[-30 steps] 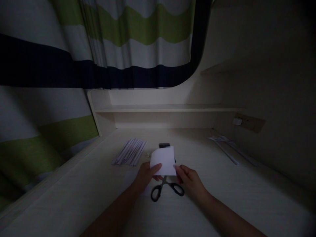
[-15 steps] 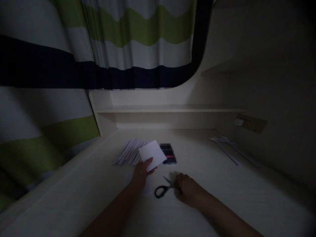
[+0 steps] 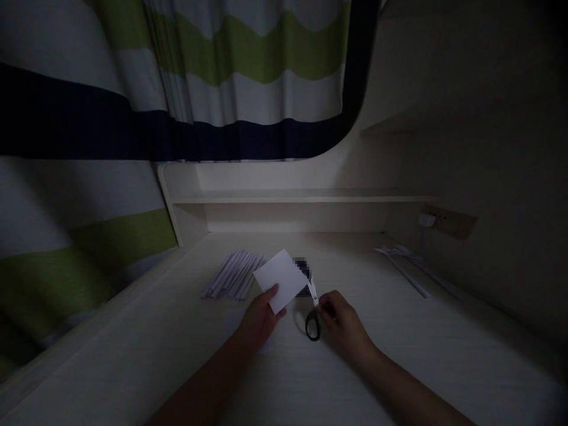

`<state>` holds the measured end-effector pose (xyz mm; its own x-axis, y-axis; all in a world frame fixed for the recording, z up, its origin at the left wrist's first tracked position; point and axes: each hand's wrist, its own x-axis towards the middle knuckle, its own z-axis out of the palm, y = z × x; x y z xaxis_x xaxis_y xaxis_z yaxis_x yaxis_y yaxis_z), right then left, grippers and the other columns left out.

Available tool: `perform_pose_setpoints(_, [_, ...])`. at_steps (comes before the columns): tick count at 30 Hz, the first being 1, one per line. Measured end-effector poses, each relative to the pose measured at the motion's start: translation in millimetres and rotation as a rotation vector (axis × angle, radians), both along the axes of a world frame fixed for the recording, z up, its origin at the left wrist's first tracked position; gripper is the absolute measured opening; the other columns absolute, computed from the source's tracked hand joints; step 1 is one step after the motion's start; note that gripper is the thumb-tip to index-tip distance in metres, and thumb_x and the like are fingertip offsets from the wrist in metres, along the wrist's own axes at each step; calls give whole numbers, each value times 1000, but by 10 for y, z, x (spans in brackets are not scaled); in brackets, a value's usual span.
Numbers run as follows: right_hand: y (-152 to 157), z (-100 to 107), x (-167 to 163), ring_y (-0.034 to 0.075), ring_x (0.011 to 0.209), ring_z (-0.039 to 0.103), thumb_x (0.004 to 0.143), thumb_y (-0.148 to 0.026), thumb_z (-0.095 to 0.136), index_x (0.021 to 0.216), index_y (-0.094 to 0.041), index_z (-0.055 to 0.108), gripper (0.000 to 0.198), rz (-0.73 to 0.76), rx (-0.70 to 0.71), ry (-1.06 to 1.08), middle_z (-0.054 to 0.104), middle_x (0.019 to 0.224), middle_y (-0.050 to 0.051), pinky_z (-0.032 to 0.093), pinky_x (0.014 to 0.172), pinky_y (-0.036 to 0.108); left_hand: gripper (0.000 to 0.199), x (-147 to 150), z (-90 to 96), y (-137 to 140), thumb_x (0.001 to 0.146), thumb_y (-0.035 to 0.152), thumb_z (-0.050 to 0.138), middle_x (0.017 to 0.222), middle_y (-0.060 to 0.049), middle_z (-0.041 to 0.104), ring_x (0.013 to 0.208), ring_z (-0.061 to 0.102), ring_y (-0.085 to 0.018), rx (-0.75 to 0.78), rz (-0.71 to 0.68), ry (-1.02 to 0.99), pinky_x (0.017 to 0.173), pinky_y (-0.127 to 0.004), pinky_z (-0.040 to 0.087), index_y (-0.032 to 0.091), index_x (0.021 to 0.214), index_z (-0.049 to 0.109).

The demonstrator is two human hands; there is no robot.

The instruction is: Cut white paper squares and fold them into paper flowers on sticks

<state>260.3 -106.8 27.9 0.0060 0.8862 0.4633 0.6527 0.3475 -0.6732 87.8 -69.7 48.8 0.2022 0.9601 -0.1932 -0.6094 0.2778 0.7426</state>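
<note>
A square piece of white paper (image 3: 281,279) is pinched between the thumb and fingers of my left hand (image 3: 261,316), held tilted above the desk. My right hand (image 3: 341,319) grips one handle of a pair of scissors (image 3: 312,322); the other black handle loop hangs free at its left. The blades point up and away, close to the paper's right corner. Whether they touch the paper I cannot tell. Behind the paper and the blades lies a dark, pixelated item (image 3: 302,269), partly covered.
Several rolled white paper sticks (image 3: 235,273) lie side by side on the desk (image 3: 151,355), left of the paper. More thin strips (image 3: 403,272) rest at the far right, below a wall socket (image 3: 448,220). A low shelf (image 3: 288,196) spans the back, and a striped curtain (image 3: 133,177) hangs at the left.
My right hand has lifted the scissors from the desk and turned their blades up toward the paper's right corner. The left hand with the paper has shifted slightly right.
</note>
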Motion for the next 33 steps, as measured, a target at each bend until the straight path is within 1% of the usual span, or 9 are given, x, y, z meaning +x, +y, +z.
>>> perform_pose_setpoints(4, [63,-153,-98,15,63,52,72,-24,49,77,-18,47,8,105,-75,297,53,67,1,41,56,25,23,78,-38,-72,68,22,60,78,-7,65,68,59,-16,1,-155,-14,58,-24,44,12,89,56])
perform_pose_setpoints(7, [85,-223,-170,18,75,56,71,-24,54,87,-17,51,18,280,-145,512,59,76,3,44,66,29,25,111,-95,-85,69,24,60,77,-8,65,67,59,-15,42,-236,2,60,-24,45,9,89,57])
perform_pose_setpoints(10, [81,-205,-183,19,82,57,70,-24,58,91,-18,55,22,396,-154,589,61,84,5,44,74,32,25,124,-123,-91,69,24,61,77,-9,65,64,59,-14,62,-266,34,55,-21,44,8,88,59])
perform_pose_setpoints(12, [70,-161,-161,19,82,57,71,-25,58,87,-18,59,17,399,-101,526,61,86,5,44,75,33,25,133,-115,-100,70,24,60,77,-9,65,64,59,-13,75,-260,22,53,-19,44,7,88,59])
perform_pose_setpoints(15, [33,-90,-121,19,85,54,76,-25,54,80,-18,64,13,298,93,295,58,88,7,44,75,34,22,150,-77,-107,71,23,59,81,-8,65,69,59,-14,109,-188,-62,60,-20,46,9,89,59])
perform_pose_setpoints(22, [-144,12,-161,20,79,48,79,-14,48,96,-15,56,20,108,578,-327,54,84,10,44,66,35,16,176,-30,-67,69,20,61,82,-4,65,73,60,-13,77,82,-163,61,-19,48,13,84,57])
perform_pose_setpoints(27, [-144,30,-223,19,75,51,81,-14,45,88,-13,56,14,154,547,-544,58,80,9,45,68,33,13,202,-14,-101,70,20,60,80,-3,65,74,60,-12,58,97,-179,66,-20,48,14,81,58])
perform_pose_setpoints(30, [-103,-5,-233,20,77,54,81,-16,43,92,-13,55,17,48,502,-593,60,85,11,45,70,34,14,210,-4,-132,71,20,59,82,-4,65,78,60,-14,75,64,-173,70,-22,48,14,83,58])
perform_pose_setpoints(33, [-92,-38,-261,21,71,58,79,-18,43,104,-11,48,26,-47,363,-633,62,88,12,46,63,33,16,211,-23,-148,73,23,57,87,-5,65,86,59,-16,101,6,-165,77,-25,46,14,87,58])
